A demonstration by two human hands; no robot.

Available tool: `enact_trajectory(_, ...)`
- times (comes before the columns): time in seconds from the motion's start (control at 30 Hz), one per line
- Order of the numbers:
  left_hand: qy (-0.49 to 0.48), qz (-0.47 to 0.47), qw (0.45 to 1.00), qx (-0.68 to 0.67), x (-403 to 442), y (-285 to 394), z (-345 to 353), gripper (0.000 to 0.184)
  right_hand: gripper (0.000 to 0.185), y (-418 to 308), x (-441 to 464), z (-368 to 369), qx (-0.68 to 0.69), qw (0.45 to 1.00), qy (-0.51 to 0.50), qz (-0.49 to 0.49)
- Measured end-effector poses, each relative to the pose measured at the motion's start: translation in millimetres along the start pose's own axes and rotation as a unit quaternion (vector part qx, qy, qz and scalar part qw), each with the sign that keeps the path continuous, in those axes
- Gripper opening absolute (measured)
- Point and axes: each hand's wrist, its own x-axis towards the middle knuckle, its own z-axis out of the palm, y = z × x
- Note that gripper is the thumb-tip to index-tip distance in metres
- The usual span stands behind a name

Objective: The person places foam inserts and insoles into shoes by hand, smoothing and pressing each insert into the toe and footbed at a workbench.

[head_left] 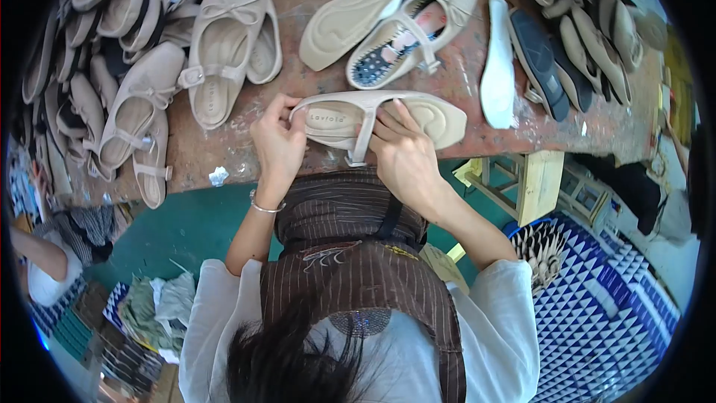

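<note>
Beige strappy shoe (339,121)'s sideways just above mid-frame — left hand (280,138) is pinching the heel end, right hand (406,153) has fingers tucked inside by the strap, can't tell if it's actually gripping. Loads more shoes (138,108) crowd the upper left.

One head-worn camera looks steeply down at the nearby workbench (466,67).
</note>
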Motion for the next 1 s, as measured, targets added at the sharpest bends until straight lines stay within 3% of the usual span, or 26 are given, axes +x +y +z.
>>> enact_trajectory(0.03,-0.008,-0.020,1.000,-0.006,-2,7,-1,0.007,0.031,7,-2,0,0.004,0.999,0.034,-0.011)
enact_trajectory(0.13,-0.059,-0.048,0.997,0.000,-22,21,6,0.012,0.034,27,-3,-21,-0.053,0.961,0.248,0.114)
enact_trajectory(0.17,-0.094,-0.058,0.993,-0.029,-32,24,15,0.014,0.036,33,4,-28,-0.131,0.929,0.295,0.183)
enact_trajectory(0.2,-0.131,-0.070,0.987,-0.057,-43,24,26,0.016,0.040,46,8,-30,-0.108,0.910,0.342,0.209)
enact_trajectory(0.23,-0.157,-0.006,0.988,-0.009,-51,20,38,0.017,0.044,58,13,-34,-0.083,0.887,0.390,0.231)
enact_trajectory(0.27,-0.180,0.061,0.981,0.037,-58,18,49,0.019,0.044,59,9,-43,0.079,0.892,0.358,0.264)
enact_trajectory(0.33,-0.153,0.190,0.963,0.116,-68,31,55,0.023,0.043,55,11,-71,0.397,0.828,0.266,0.294)
enact_trajectory(0.37,-0.130,0.238,0.952,0.141,-75,42,54,0.022,0.037,46,-2,-73,0.359,0.851,0.201,0.326)
enact_trajectory(0.43,-0.094,0.369,0.917,0.121,-80,50,56,0.020,0.037,14,-27,-63,0.177,0.929,0.230,0.227)
enact_trajectory(0.47,-0.163,0.400,0.885,0.171,-84,55,51,0.025,0.038,1,-39,-47,0.113,0.947,0.214,0.212)
enact_trajectory(0.53,-0.169,0.466,0.841,0.218,-86,44,63,0.036,0.040,-18,-61,-10,0.014,0.963,0.159,0.216)
enact_trajectory(0.57,-0.185,0.459,0.835,0.239,-85,36,69,0.038,0.040,-20,-61,0,0.017,0.955,0.161,0.250)
enact_trajectory(0.7,-0.251,0.442,0.802,0.314,-80,23,75,0.045,0.070,5,-32,27,-0.032,0.943,0.233,0.238)
enact_trajectory(0.8,-0.234,0.445,0.802,0.323,-80,29,79,0.047,0.069,39,2,4,0.014,0.949,0.120,0.291)
enact_trajectory(0.83,-0.229,0.439,0.808,0.320,-82,27,82,0.047,0.063,39,12,-13,0.020,0.944,0.034,0.328)
enact_trajectory(0.93,-0.225,0.426,0.821,0.307,-83,27,82,0.047,0.057,20,-5,4,-0.066,0.941,0.255,0.214)
enact_trajectory(1.0,-0.220,0.421,0.839,0.266,-83,24,85,0.049,0.054,18,-14,21,-0.110,0.938,0.254,0.210)
